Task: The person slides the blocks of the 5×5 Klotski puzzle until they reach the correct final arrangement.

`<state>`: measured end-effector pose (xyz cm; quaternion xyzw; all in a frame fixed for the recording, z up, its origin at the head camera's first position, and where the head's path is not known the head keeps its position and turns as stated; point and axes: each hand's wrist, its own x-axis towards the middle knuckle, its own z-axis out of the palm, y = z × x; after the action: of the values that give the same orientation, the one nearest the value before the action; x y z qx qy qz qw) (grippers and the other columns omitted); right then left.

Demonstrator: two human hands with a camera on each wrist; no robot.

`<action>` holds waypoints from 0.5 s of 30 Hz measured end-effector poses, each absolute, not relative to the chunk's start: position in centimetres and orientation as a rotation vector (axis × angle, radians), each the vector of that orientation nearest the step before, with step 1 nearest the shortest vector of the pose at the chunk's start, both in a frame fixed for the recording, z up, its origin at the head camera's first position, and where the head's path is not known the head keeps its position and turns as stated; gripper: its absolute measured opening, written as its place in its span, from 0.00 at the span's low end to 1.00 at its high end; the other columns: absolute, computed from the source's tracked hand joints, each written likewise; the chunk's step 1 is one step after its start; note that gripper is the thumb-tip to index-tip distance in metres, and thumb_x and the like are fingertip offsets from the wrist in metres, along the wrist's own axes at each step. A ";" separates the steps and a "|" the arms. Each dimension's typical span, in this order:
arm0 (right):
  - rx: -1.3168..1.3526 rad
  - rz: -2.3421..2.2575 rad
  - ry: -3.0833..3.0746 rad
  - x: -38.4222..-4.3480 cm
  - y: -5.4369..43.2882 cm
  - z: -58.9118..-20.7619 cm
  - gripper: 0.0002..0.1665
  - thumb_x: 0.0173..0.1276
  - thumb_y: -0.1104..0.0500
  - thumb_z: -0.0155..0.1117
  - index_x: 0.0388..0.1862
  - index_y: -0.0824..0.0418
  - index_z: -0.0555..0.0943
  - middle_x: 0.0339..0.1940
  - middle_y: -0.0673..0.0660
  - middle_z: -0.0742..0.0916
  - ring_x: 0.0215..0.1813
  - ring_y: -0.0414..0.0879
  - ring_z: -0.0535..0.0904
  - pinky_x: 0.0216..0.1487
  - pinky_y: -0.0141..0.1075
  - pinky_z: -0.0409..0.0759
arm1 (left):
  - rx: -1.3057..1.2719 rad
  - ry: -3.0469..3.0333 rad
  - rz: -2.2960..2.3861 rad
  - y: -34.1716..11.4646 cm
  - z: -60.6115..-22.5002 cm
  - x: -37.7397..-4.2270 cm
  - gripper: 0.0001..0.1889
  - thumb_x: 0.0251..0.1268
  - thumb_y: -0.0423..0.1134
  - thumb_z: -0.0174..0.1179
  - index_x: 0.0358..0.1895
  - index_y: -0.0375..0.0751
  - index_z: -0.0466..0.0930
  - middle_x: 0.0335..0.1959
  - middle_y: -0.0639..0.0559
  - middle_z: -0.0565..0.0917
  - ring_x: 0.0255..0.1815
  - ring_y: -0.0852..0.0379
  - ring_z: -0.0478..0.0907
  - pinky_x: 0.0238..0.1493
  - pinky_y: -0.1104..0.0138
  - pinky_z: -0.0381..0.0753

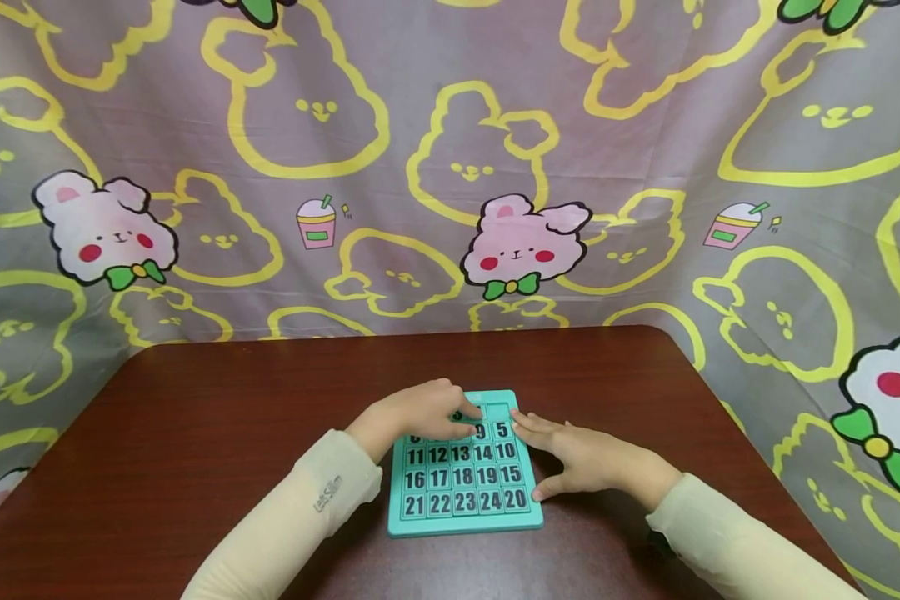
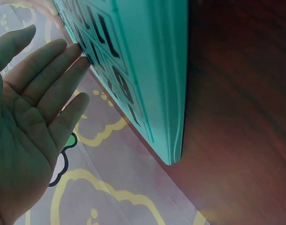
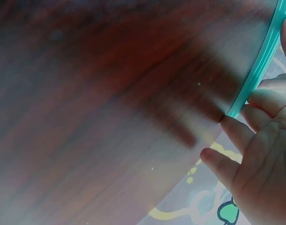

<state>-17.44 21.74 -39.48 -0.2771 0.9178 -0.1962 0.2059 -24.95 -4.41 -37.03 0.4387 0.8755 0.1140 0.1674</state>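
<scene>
A turquoise number sliding puzzle [image 1: 465, 527] lies flat on the table, its tiles printed with black numbers. Its top right slot holds no tile, with the 5 tile [image 1: 502, 430] just below. My left hand [image 1: 423, 408] reaches over the upper left part, hiding several tiles; its extended fingertips are on the top rows, near the 9 tile [image 1: 481, 432]. In the left wrist view, the fingers [image 2: 58, 86] are straight, tips at the tile face. Along the puzzle's right rim, my right hand [image 1: 585, 457] rests with spread fingers near the top corner and its thumb near the bottom one.
The dark reddish-brown wooden table [image 1: 217, 433] extends around the puzzle on all sides. Behind it and at the sides hangs a grey-pink curtain [image 1: 412, 192] with yellow outlines and cartoon rabbits. Light sleeves [image 1: 300, 508] cover both forearms.
</scene>
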 end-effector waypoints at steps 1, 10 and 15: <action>-0.774 -0.547 2.557 -17.4 21.7 -39.5 0.58 0.58 0.35 0.69 0.80 0.54 0.57 0.84 0.50 0.52 0.83 0.55 0.48 0.74 0.68 0.52 | 1.252 2.490 0.321 -4.4 -37.0 -24.9 0.19 0.72 0.47 0.58 0.62 0.47 0.82 0.57 0.53 0.85 0.40 0.67 0.81 0.45 0.71 0.79; -0.771 -0.545 2.562 -17.5 21.8 -39.7 0.58 0.57 0.34 0.69 0.80 0.54 0.57 0.84 0.50 0.52 0.83 0.54 0.48 0.74 0.67 0.52 | 1.306 2.467 0.315 -3.9 -36.7 -24.0 0.20 0.72 0.47 0.58 0.63 0.47 0.81 0.59 0.55 0.84 0.56 0.61 0.82 0.59 0.66 0.80; -0.783 -0.540 2.561 -17.4 21.9 -39.7 0.58 0.58 0.34 0.69 0.80 0.54 0.56 0.84 0.50 0.52 0.83 0.54 0.48 0.74 0.67 0.53 | 1.374 2.424 0.342 -3.2 -36.5 -23.3 0.21 0.72 0.46 0.58 0.64 0.46 0.80 0.60 0.55 0.83 0.54 0.63 0.83 0.58 0.68 0.80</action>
<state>-17.45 21.88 -39.74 -0.2806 0.9179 -0.1937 0.2032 -23.34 -3.22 -36.49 0.4824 0.8516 0.1200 0.1663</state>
